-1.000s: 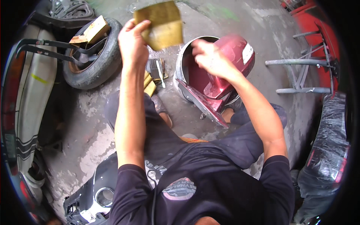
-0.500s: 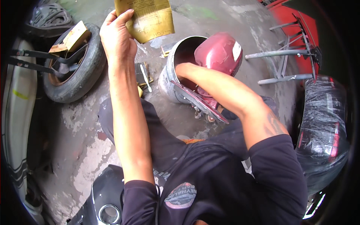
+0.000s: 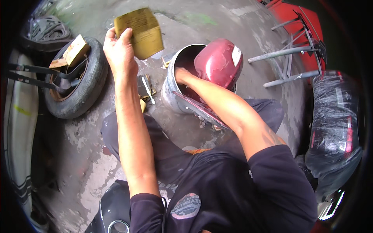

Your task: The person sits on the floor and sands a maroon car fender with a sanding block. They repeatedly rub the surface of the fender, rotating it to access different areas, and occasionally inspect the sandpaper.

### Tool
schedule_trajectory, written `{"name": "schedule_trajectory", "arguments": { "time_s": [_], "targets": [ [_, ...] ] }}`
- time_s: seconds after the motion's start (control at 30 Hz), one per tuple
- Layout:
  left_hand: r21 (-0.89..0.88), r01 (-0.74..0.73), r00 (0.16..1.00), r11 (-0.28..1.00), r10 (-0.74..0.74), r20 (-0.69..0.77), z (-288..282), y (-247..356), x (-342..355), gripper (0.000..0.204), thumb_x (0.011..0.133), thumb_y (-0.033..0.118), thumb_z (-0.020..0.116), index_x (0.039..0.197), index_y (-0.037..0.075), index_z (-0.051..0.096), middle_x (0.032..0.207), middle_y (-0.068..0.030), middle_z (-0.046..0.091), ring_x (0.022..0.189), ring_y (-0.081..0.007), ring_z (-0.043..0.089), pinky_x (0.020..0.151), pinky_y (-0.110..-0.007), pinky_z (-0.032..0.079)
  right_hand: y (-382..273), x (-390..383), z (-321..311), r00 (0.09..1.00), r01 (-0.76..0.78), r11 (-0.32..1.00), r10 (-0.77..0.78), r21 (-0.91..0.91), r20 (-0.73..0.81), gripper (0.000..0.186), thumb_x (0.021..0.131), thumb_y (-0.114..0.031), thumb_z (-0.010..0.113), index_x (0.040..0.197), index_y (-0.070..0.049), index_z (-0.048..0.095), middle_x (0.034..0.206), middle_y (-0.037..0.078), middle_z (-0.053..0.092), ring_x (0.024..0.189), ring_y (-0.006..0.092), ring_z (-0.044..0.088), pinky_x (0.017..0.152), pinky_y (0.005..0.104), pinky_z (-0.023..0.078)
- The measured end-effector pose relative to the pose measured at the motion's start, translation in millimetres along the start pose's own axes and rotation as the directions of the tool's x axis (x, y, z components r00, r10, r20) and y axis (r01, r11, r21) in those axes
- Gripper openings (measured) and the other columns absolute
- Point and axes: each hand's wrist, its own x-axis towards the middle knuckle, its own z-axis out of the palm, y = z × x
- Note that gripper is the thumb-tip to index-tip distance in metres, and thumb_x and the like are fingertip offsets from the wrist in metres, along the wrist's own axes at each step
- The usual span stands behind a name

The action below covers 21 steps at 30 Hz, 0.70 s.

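1. Up on the far side, a bit left of the middle, the left hand (image 3: 121, 46) pinches the left edge of a yellow-brown sheet (image 3: 140, 33) between thumb and fingers.
2. The sheet is held up over the floor (image 3: 87, 143), to the far left of a round grey bucket (image 3: 168, 95).
3. The right hand (image 3: 182, 75) reaches inside the bucket. Its fingers are hidden, so I cannot tell if they are spread or pressed together.
4. A shiny dark red part (image 3: 217, 62), wet with drops, sits at the right side of the bucket's mouth.
5. Between the left arm and the bucket, a thin white stick (image 3: 148, 91) lies near the bucket.
6. To the left is a big black tire (image 3: 87, 97), with a block of wood (image 3: 76, 50) on it.
7. To the right are grey bars (image 3: 281, 53) and a bundle in shiny plastic (image 3: 332, 116).
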Motion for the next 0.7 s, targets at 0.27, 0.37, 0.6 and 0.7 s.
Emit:
{"name": "schedule_trajectory", "arguments": {
  "time_s": [0.27, 0.37, 0.6, 0.7],
  "targets": [
    [0.133, -0.063, 0.996, 0.989, 0.071, -0.053, -2.9, -28.4, -2.9, 0.024, 0.096, 0.003, 0.067, 0.119, -0.003, 0.065, 0.102, -0.0105, 0.074, 0.087, -0.0159, 0.069, 0.081, -0.032, 0.056, -27.9, -134.5, -84.5, 0.840, 0.419, 0.906, -0.411, -0.059, -0.354, 0.058, 0.098, -0.013, 0.058, 0.150, 0.009, 0.044, 0.102, 0.038, 0.066, 0.090, 0.0562, 0.069, 0.081, 0.0624, 0.054],
    [0.113, -0.037, 0.999, 0.993, 0.036, 0.011, 5.1, -30.4, -11.4, 0.028, 0.099, 0.004, 0.068, 0.125, -0.002, 0.062, 0.110, -0.0101, 0.073, 0.096, -0.0162, 0.068, 0.089, -0.032, 0.056, -23.4, -147.0, -107.1, 0.794, 0.450, 0.892, -0.383, 0.033, -0.472, 0.065, 0.097, -0.016, 0.062, 0.156, 0.003, 0.042, 0.107, 0.032, 0.068, 0.092, 0.0481, 0.072, 0.080, 0.0560, 0.058],
    [-0.166, 0.244, 0.942, 0.955, -0.193, 0.273, 40.9, -24.3, -43.8, 0.030, 0.099, 0.007, 0.069, 0.127, 0.004, 0.059, 0.108, -0.0101, 0.075, 0.085, -0.0156, 0.074, 0.072, -0.028, 0.060, -46.0, -166.6, -175.2, 0.667, 0.728, 0.397, -0.221, 0.559, -0.711, 0.054, 0.099, -0.015, 0.070, 0.150, -0.003, 0.056, 0.130, 0.023, 0.069, 0.114, 0.0363, 0.071, 0.099, 0.0418, 0.057],
    [-0.219, 0.300, 0.903, 0.928, -0.203, 0.379, 55.6, -26.6, -55.7, 0.035, 0.100, 0.005, 0.070, 0.132, 0.005, 0.054, 0.115, -0.0111, 0.075, 0.100, -0.0180, 0.075, 0.088, -0.032, 0.062, -29.5, -147.1, -162.3, 0.517, 0.755, 0.558, -0.180, 0.346, -0.837, 0.044, 0.103, -0.016, 0.066, 0.146, -0.004, 0.064, 0.131, 0.021, 0.068, 0.121, 0.0339, 0.068, 0.104, 0.0406, 0.054]
  ]
}}
